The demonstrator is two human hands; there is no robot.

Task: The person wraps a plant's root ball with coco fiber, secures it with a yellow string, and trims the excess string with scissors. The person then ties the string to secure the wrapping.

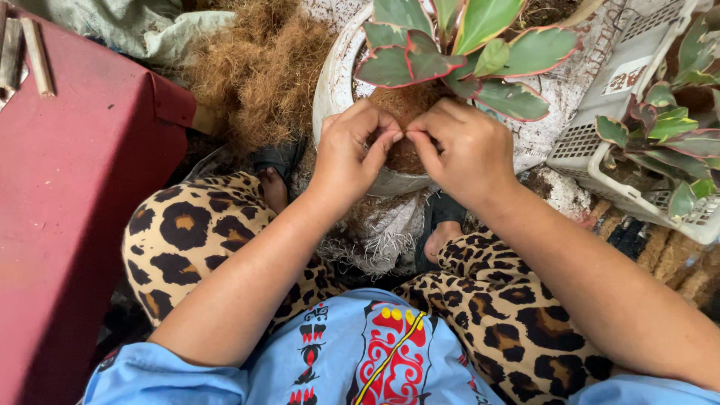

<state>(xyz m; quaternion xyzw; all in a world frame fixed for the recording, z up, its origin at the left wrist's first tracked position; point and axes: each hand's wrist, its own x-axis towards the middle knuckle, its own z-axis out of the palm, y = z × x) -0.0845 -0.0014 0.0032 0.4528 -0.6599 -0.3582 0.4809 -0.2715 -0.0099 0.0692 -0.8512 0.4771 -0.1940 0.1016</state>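
Note:
A white round pot (334,79) stands on the ground in front of me, holding a plant with green, pink-edged leaves (457,49) and brown coconut fibre (405,105) packed around its base. My left hand (351,150) and my right hand (461,150) meet over the pot's near rim, fingertips pinched together on a small tuft of the brown fibre. Both wrists rest just above the rim. My knees in leopard-print trousers flank the pot.
A heap of loose coconut fibre (259,71) lies left of the pot. A dark red table (67,187) with sticks on it fills the left side. A white plastic basket (637,82) with similar plants (675,127) stands at the right.

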